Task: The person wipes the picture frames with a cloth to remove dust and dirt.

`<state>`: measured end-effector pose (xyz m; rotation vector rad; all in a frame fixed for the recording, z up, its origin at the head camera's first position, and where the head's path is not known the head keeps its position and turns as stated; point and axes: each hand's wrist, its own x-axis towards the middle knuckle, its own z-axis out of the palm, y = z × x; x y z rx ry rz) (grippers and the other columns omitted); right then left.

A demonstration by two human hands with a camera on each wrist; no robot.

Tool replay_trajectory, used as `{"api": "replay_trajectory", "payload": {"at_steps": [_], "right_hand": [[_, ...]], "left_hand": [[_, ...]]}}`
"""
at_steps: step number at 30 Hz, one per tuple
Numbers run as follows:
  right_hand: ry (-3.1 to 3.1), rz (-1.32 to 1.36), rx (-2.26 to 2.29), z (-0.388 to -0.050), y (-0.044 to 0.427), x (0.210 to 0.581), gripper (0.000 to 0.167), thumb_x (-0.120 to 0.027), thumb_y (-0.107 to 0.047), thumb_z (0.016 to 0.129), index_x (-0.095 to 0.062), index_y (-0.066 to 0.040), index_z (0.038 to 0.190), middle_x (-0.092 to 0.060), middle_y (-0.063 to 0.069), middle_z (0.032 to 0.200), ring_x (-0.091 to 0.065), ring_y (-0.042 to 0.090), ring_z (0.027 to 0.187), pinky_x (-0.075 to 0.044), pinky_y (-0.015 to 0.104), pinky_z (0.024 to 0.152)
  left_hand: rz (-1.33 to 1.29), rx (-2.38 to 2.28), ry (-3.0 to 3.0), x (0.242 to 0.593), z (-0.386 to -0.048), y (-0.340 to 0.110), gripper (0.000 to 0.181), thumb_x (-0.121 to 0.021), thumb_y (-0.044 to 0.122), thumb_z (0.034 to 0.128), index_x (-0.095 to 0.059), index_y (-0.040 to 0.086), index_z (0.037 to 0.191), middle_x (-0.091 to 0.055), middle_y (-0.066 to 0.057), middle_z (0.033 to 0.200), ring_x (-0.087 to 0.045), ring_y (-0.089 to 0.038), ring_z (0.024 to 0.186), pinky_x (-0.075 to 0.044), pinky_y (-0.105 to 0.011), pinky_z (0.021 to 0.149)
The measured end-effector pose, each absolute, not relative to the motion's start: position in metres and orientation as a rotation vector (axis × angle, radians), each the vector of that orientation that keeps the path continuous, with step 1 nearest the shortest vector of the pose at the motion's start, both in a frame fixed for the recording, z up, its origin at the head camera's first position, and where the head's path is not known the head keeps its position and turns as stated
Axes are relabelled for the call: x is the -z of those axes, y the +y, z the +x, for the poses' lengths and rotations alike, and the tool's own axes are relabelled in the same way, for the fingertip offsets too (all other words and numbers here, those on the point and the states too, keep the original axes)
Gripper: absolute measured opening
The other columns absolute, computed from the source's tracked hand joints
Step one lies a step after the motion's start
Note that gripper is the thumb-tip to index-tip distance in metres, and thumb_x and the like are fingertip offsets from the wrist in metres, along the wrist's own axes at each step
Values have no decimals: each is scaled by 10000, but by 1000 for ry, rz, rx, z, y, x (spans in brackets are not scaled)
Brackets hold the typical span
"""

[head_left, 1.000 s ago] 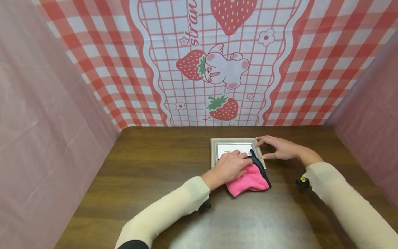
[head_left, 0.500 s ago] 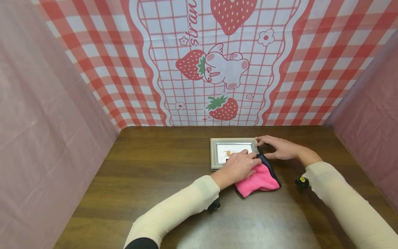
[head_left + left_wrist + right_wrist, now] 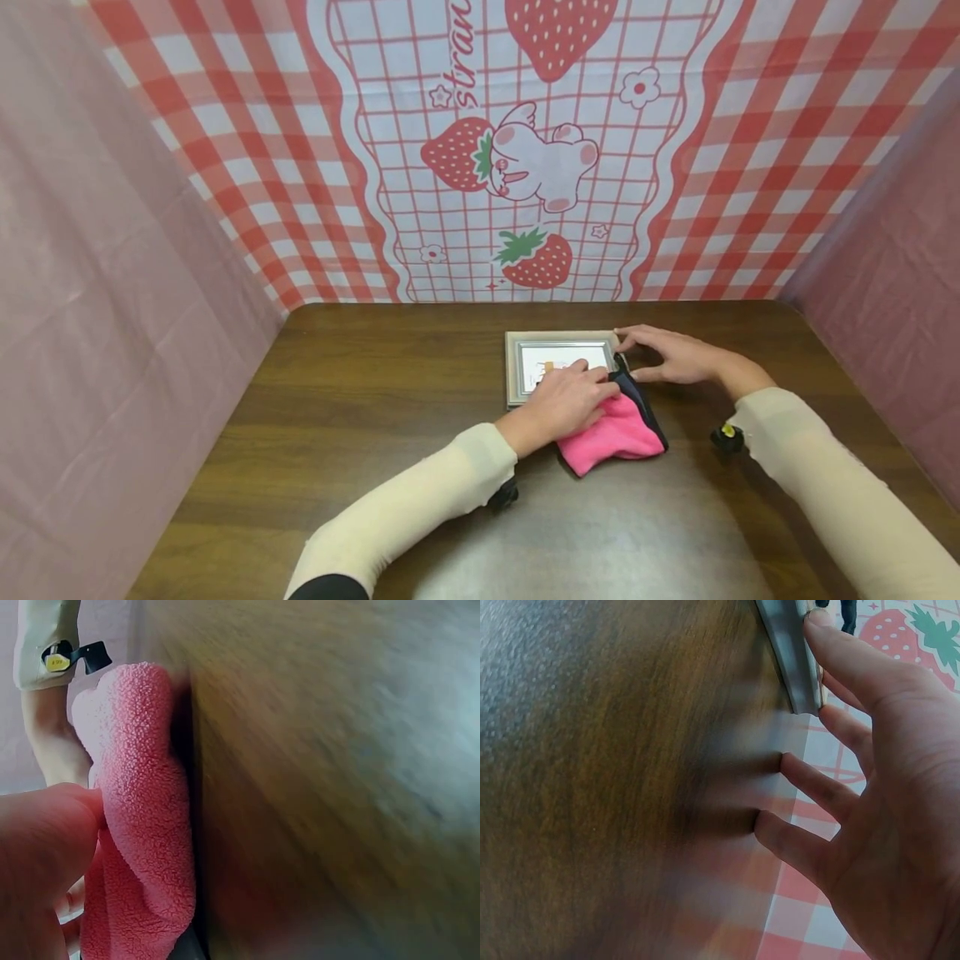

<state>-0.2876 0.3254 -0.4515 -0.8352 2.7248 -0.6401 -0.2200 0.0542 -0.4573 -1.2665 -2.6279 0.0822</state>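
A silver-beige picture frame [image 3: 513, 371] lies flat on the table with a small printed picture behind its pane. My left hand [image 3: 566, 404] holds a pink fleece cloth [image 3: 615, 433] with black edging against the frame's lower part. The left wrist view shows my thumb pressed into the fluffy cloth [image 3: 146, 780]; most of the other fingers are hidden. At the frame's right edge, my right hand [image 3: 675, 357] touches the side and upper corner with thumb and forefinger. In the right wrist view its spread fingers [image 3: 817, 784] reach down to the tabletop beside the frame [image 3: 799, 671].
The brown wooden table [image 3: 375, 367] extends around the frame. Behind it hangs a red checked strawberry-print cloth [image 3: 540, 167]. Plain pinkish curtains stand at the left [image 3: 135, 292] and right [image 3: 892, 275]. Cream sleeves cover both forearms.
My left hand slid the cloth rightward over the frame, then slightly back to the left. More of the picture shows now than a second ago. My right hand stays at the frame's edge.
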Motion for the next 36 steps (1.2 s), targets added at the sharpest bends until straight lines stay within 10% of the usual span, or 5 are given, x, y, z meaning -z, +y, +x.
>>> {"api": "replay_trajectory", "payload": {"at_steps": [36], "right_hand": [[2724,-799,596,-283,320,445,456,-845,-372,1017,-716,-149,1393,-484,264,1742,-439,563,1613,-398,808,1246]], "left_hand": [[-1301,140,-2509,459,-224,-42,188,-771,233,1062,-842,295,1224,-775,46,1080,-744,-138,1002,-563,-269,624]]}}
